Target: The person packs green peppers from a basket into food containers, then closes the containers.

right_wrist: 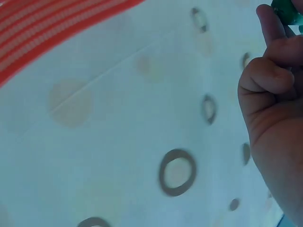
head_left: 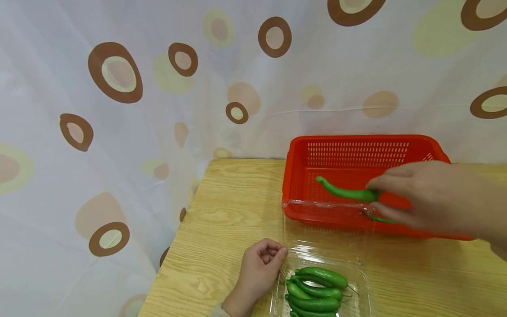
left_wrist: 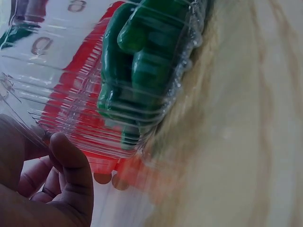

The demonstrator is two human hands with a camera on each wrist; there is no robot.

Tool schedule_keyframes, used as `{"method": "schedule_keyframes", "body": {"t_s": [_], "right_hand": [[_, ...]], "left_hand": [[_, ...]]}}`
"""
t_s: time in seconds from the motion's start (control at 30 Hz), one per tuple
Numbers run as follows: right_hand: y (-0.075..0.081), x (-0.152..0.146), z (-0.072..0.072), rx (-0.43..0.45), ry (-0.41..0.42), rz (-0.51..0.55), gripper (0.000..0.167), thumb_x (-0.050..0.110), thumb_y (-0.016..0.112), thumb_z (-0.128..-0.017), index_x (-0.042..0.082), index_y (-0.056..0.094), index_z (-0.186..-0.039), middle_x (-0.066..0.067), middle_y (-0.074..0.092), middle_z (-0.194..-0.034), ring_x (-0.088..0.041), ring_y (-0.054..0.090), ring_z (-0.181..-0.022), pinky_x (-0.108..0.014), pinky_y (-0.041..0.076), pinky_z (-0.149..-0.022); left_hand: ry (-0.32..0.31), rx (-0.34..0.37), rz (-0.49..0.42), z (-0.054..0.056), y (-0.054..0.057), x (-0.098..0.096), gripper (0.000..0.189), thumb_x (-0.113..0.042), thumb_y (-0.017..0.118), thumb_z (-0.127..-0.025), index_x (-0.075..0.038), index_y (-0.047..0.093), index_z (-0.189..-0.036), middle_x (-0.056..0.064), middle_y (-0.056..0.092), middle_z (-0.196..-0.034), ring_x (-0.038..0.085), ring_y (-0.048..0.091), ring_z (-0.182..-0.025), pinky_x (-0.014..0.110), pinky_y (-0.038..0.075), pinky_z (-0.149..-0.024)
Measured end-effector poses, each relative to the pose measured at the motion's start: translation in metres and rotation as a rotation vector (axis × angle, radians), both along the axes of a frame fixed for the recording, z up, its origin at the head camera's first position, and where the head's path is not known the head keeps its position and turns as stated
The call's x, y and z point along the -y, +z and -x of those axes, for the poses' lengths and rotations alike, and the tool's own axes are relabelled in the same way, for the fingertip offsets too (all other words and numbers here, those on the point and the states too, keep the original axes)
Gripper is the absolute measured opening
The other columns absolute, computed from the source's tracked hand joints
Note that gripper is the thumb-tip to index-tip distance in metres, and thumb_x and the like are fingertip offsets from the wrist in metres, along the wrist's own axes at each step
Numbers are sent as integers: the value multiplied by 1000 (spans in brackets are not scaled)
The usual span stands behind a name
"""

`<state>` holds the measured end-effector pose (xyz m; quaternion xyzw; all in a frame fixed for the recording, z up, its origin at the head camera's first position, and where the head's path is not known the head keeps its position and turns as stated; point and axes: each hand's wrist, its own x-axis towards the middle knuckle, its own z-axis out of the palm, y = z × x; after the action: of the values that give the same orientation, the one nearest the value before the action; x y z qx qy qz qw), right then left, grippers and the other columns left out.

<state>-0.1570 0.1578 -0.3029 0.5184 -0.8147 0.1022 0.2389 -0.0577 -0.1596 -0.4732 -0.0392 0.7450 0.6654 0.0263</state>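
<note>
My right hand (head_left: 424, 193) pinches a green chili pepper (head_left: 344, 193) by one end, over the red plastic basket (head_left: 291, 176); its other end points left. Below the thumb a thin bit of green (head_left: 382, 219) shows. Only a little of the pepper (right_wrist: 288, 13) appears in the right wrist view, at the upper corner. My left hand (head_left: 261, 268) pinches the edge of a clear plastic clamshell box (head_left: 366, 290) between thumb and finger. Several green chili peppers (head_left: 317, 304) lie side by side in its base, and the raised lid (head_left: 317, 240) overlaps the basket's front.
The basket stands on a wood-grain table (head_left: 214, 220), close to a patterned curtain (head_left: 253, 88) behind it. Bare tabletop shows left of the basket and box. The table's left edge runs down beside the curtain.
</note>
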Motion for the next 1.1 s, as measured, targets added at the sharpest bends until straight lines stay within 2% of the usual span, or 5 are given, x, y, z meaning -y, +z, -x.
{"method": "schedule_keyframes", "body": {"t_s": [0.03, 0.2, 0.37, 0.67, 1.1], "right_hand": [[-3, 3, -11, -7, 41, 20, 57, 62, 34, -104, 22, 73, -93, 18, 69, -81, 4, 58, -62, -12, 49, -53], [-35, 17, -56, 109, 140, -29, 39, 55, 54, -104, 23, 75, -103, 21, 65, -86, 6, 57, -70, -13, 55, -63], [-78, 28, -79, 237, 240, -103, 20, 48, 68, -99, 28, 69, -102, 27, 54, -82, 10, 45, -70, -7, 44, -62], [-129, 34, -87, 118, 249, -33, 27, 49, 68, -99, 27, 58, -86, 23, 43, -73, 9, 32, -65, -8, 30, -56], [-139, 30, -90, 262, 175, -126, 24, 47, 75, -94, 28, 64, -86, 27, 41, -73, 11, 31, -66, -11, 32, -56]], "left_hand": [[0, 0, 0, 0, 0, 0, 14, -13, 76, -95, 0, 72, -96, 9, 70, -84, 2, 53, -60, 14, 44, -55], [2, 1, -7, 1, 1, 1, 14, -12, 76, -95, 1, 72, -96, 8, 70, -84, 2, 53, -60, 14, 44, -55], [3, 7, -12, 0, 1, -1, 13, -11, 77, -94, 1, 72, -96, 8, 70, -84, 2, 52, -60, 13, 44, -55], [-3, -7, -9, 0, 0, -1, 13, -12, 77, -95, 1, 72, -95, 9, 71, -84, 2, 52, -59, 14, 43, -54], [-9, -23, -5, -2, 1, 1, 14, -11, 76, -95, 2, 72, -95, 9, 70, -83, 2, 52, -58, 13, 43, -53]]}}
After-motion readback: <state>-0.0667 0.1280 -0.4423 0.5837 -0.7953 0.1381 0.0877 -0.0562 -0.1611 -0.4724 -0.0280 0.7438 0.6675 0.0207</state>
